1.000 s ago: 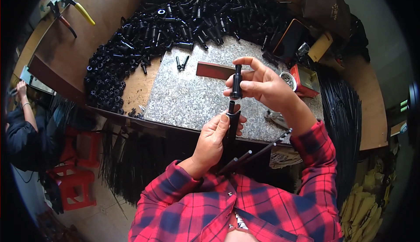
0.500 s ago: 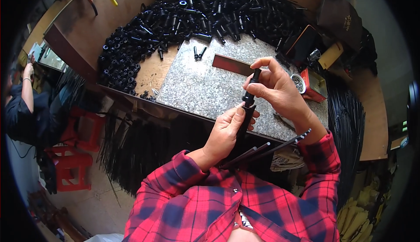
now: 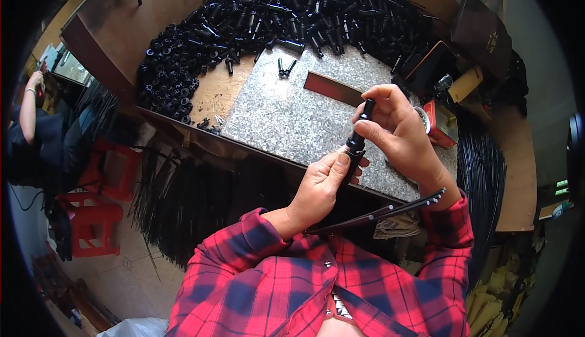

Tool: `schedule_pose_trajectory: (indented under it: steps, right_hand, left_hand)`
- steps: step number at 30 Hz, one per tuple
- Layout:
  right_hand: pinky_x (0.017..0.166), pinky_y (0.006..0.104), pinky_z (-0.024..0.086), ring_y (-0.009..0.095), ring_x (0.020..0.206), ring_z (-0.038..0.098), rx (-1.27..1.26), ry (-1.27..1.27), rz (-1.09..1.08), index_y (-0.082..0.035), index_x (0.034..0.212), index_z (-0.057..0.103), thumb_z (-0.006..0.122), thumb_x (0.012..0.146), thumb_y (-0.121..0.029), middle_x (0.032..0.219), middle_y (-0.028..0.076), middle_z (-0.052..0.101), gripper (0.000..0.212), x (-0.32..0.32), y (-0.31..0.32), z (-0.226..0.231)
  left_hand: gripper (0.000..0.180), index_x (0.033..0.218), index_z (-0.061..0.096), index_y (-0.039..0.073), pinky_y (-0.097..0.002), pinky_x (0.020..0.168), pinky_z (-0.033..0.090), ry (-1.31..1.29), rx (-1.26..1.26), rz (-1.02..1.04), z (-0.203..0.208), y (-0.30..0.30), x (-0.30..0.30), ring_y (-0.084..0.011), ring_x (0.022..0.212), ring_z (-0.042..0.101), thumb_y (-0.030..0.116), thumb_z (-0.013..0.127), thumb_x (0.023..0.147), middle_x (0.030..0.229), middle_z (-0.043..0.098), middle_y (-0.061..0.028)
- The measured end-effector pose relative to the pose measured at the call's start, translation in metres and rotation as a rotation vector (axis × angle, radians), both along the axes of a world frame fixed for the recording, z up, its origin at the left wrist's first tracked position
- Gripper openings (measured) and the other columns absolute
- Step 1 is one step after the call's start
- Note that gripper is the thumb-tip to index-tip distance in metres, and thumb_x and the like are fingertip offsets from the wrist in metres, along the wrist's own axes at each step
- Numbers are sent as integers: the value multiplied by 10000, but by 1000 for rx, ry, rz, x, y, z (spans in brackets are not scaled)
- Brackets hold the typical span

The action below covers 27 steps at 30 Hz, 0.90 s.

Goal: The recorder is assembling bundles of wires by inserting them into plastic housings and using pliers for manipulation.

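My left hand [image 3: 322, 188] is closed around the lower end of a black tubular fitting [image 3: 364, 117], held upright at a tilt above the table's near edge. My right hand [image 3: 402, 133] pinches the upper part of the same fitting between thumb and fingers. A collar sits on it between the two hands. Below them, thin black rods with pale tips [image 3: 390, 210] stretch across toward my right forearm; whether they join the fitting is hidden. A flat dark metal bar [image 3: 332, 87] lies on the speckled board [image 3: 274, 117] behind my hands. Two small black pieces [image 3: 286, 67] lie farther left.
A large heap of black fittings [image 3: 292, 17] curves around the board's far side, with ring-shaped pieces [image 3: 173, 87] at left. A red tin [image 3: 443, 127] stands right of my hand. Bundles of black rods hang at both sides. Another person [image 3: 39, 130] sits at far left near red stools [image 3: 91, 224].
My hands and the fitting sit slightly farther right in view, with the grip unchanged. The pale-tipped rods have swung up and to the right. The whole view has shifted a little.
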State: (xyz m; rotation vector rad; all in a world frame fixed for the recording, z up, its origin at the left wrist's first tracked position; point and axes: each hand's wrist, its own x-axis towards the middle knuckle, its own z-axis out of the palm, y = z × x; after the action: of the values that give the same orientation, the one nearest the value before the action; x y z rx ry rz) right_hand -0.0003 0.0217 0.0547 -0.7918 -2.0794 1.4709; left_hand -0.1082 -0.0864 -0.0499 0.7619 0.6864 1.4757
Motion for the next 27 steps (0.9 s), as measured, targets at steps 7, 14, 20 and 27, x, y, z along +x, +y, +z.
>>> schedule_pose_trajectory:
  steps: [7,14,20,27]
  right_hand:
    - [797,253,493,95,874,585,354,-325,-31,-15,1121,446,652,841,12,925,42,579,349,-7,-7,14]
    - [824,256,482,97,904,577,96,-90,79,-20,1116,443,623,855,27,944,46,577,321,-5,2,2]
    - [821,252,482,97,908,578,165,-166,-30,-14,1103,444,626,857,23,951,48,582,309,-6,-7,5]
    - [832,259,482,109,919,579,27,-33,13,-12,1126,426,613,865,22,964,62,588,323,-3,-2,-1]
  left_hand:
    - [424,1179,568,11,-238,802,459,-3,2,27,-3,-3,1,-79,859,550,362,396,1015,1002,618,-30]
    - [413,1148,582,13,-231,782,461,-24,4,28,1,-1,-2,-74,847,555,354,389,1018,966,616,-28]
    - [411,1131,589,14,-222,753,453,-10,5,41,1,-1,0,-69,826,552,354,385,1020,936,614,-24]
    - [415,1130,588,13,-215,734,443,-6,-6,21,3,0,-2,-68,815,547,356,380,1021,905,603,-19]
